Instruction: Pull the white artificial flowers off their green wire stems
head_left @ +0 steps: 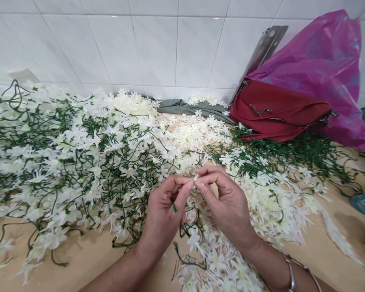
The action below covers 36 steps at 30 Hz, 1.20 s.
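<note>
My left hand (pixel 166 211) and my right hand (pixel 225 205) meet fingertip to fingertip over a wooden table (pixel 88 255). Together they pinch a small white artificial flower (pixel 196 177). A thin green stem end (pixel 174 208) pokes out from under my left thumb. Both hands have fingers curled closed on the piece. A heap of white flower sprays on green stems (pixel 79 158) lies left of my hands. Loose white blossoms (pixel 197 132) are piled just beyond them. More sprays (pixel 270 198) lie under and right of my right hand.
A red bag (pixel 276 109) lies at the back right under a magenta plastic bag (pixel 322 61). A metal bracket (pixel 266 46) leans on the white tiled wall (pixel 140 44). A grey-green cloth (pixel 182 107) lies along the wall. Bangles (pixel 290 271) ring my right wrist.
</note>
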### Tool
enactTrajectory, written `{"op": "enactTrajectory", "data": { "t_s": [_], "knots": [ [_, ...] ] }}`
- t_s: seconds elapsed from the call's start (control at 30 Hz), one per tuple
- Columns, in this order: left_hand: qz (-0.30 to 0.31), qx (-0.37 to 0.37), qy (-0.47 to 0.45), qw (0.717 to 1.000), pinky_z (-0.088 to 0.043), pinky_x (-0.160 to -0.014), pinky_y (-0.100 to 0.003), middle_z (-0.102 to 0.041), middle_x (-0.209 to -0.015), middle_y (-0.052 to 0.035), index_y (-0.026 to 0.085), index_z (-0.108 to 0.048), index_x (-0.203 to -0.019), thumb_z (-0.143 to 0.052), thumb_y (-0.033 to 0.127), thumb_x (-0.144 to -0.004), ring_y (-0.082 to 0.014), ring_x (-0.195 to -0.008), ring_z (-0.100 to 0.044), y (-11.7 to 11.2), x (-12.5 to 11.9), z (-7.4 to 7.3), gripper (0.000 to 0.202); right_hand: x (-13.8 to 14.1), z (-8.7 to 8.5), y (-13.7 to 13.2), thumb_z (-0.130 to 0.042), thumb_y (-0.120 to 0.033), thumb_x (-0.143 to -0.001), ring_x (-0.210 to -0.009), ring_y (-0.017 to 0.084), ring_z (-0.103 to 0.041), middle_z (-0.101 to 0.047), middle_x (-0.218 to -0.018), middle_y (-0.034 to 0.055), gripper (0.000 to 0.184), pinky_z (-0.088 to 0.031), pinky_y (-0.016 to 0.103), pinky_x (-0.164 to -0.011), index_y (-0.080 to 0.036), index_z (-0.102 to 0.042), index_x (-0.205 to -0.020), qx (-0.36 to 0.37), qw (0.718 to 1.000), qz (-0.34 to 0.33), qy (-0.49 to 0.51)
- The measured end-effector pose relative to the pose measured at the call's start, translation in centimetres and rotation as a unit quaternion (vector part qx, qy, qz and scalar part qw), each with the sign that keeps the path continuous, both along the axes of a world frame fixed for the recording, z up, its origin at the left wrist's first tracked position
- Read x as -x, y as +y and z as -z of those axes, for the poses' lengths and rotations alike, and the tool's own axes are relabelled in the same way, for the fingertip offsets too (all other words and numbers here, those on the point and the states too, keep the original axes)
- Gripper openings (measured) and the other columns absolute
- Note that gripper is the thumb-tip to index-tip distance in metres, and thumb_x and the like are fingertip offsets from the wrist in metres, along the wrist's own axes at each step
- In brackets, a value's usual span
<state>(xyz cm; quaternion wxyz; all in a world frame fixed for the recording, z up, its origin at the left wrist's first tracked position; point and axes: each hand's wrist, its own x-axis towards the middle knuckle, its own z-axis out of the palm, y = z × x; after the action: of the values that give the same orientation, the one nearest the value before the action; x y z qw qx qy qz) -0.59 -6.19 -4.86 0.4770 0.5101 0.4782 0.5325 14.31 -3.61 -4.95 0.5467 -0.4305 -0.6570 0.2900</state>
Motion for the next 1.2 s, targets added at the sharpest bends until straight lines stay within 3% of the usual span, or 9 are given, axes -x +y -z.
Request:
{"op": "enactTrajectory", "data": {
  "t_s": [0.1,0.27,0.37,0.43,0.53,0.67,0.77,0.93,1.2],
  "knots": [
    [0.004,-0.007,0.015,1.0,-0.038,-0.041,-0.017,-0.052,-0.058,0.006,0.02,-0.069,-0.093,-0.063,0.041,-0.098,-0.0059,-0.04,-0.042,0.0,0.2,0.2,0.023,-0.2,0.0,-0.1,-0.068,-0.02,-0.093,-0.111,0.023,-0.068,-0.073,-0.111,0.0064,0.01,-0.053,0.041,-0.098,-0.025,-0.071,-0.085,0.026,0.999,-0.031,0.009],
    [0.006,-0.022,0.033,0.999,-0.037,-0.045,-0.021,-0.06,-0.072,0.0015,0.021,-0.069,-0.102,-0.063,0.042,-0.097,-0.0083,-0.049,-0.041,0.1,0.2,0.4,0.023,-0.6,0.0,0.2,-0.071,-0.018,-0.092,-0.096,0.018,-0.069,-0.073,-0.095,0.0023,0.01,-0.054,0.036,-0.093,-0.026,-0.072,-0.085,0.026,0.996,-0.048,0.065],
    [0.019,-0.024,0.056,0.998,-0.037,-0.053,-0.023,-0.063,-0.089,-0.0016,0.022,-0.064,-0.113,-0.063,0.031,-0.095,-0.0104,-0.059,-0.043,0.0,0.0,0.1,0.02,-1.1,-0.1,0.7,-0.075,-0.019,-0.089,-0.096,0.018,-0.069,-0.073,-0.092,0.0016,0.01,-0.054,0.035,-0.092,-0.026,-0.072,-0.083,0.039,0.991,-0.037,0.121],
    [0.045,-0.003,0.055,0.997,-0.037,-0.057,-0.024,-0.059,-0.089,-0.0009,0.023,-0.061,-0.116,-0.061,0.022,-0.09,-0.0122,-0.064,-0.043,-0.2,0.0,-0.2,0.026,-1.5,-0.1,1.2,-0.079,-0.021,-0.086,-0.096,0.019,-0.069,-0.074,-0.092,0.0017,0.01,-0.055,0.035,-0.091,-0.025,-0.071,-0.081,0.056,0.987,-0.03,0.146],
    [0.076,0.031,0.048,0.995,-0.038,-0.063,-0.025,-0.05,-0.083,0.0003,0.023,-0.06,-0.121,-0.057,0.018,-0.086,-0.0151,-0.071,-0.044,-0.3,0.3,-0.4,0.036,-2.1,0.1,2.0,-0.084,-0.027,-0.08,-0.092,0.019,-0.069,-0.074,-0.09,0.0021,0.018,-0.056,0.035,-0.086,-0.024,-0.067,-0.077,0.091,0.979,-0.021,0.181],
    [0.1,0.032,-0.011,0.994,-0.044,-0.079,-0.03,-0.056,-0.099,-0.0046,0.025,-0.063,-0.123,-0.048,0.023,-0.092,-0.0192,-0.088,-0.05,-0.2,0.8,-0.2,0.034,-2.3,0.1,2.8,-0.09,-0.033,-0.071,-0.076,0.016,-0.064,-0.068,-0.079,-0.001,0.032,-0.055,0.028,-0.072,-0.024,-0.06,-0.073,0.122,0.969,-0.014,0.216],
    [0.082,0.035,-0.051,0.995,-0.045,-0.083,-0.031,-0.06,-0.101,-0.0066,0.023,-0.065,-0.117,-0.04,0.03,-0.101,-0.0199,-0.09,-0.052,0.1,0.7,-0.1,0.031,-2.5,0.0,3.2,-0.091,-0.035,-0.068,-0.069,0.013,-0.059,-0.063,-0.075,-0.0037,0.036,-0.052,0.025,-0.066,-0.024,-0.057,-0.074,0.137,0.966,-0.028,0.217],
    [0.036,0.012,0.01,0.999,-0.043,-0.075,-0.029,-0.057,-0.086,-0.0038,0.019,-0.067,-0.102,-0.046,0.04,-0.104,-0.0178,-0.079,-0.052,0.4,0.3,-0.2,0.03,-2.6,-0.8,2.8,-0.093,-0.035,-0.066,-0.061,0.01,-0.05,-0.057,-0.07,-0.0061,0.039,-0.046,0.022,-0.058,-0.023,-0.057,-0.074,0.178,0.958,-0.082,0.208],
    [0.08,-0.024,0.069,0.994,-0.038,-0.067,-0.028,-0.052,-0.065,0.0025,0.02,-0.059,-0.078,-0.051,0.039,-0.104,-0.0134,-0.063,-0.047,0.6,0.7,0.4,0.034,-2.5,-1.7,2.0,-0.094,-0.041,-0.066,-0.059,0.011,-0.051,-0.058,-0.069,-0.0055,0.04,-0.045,0.023,-0.056,-0.023,-0.059,-0.073,0.248,0.939,-0.155,0.184]
  ]
}}
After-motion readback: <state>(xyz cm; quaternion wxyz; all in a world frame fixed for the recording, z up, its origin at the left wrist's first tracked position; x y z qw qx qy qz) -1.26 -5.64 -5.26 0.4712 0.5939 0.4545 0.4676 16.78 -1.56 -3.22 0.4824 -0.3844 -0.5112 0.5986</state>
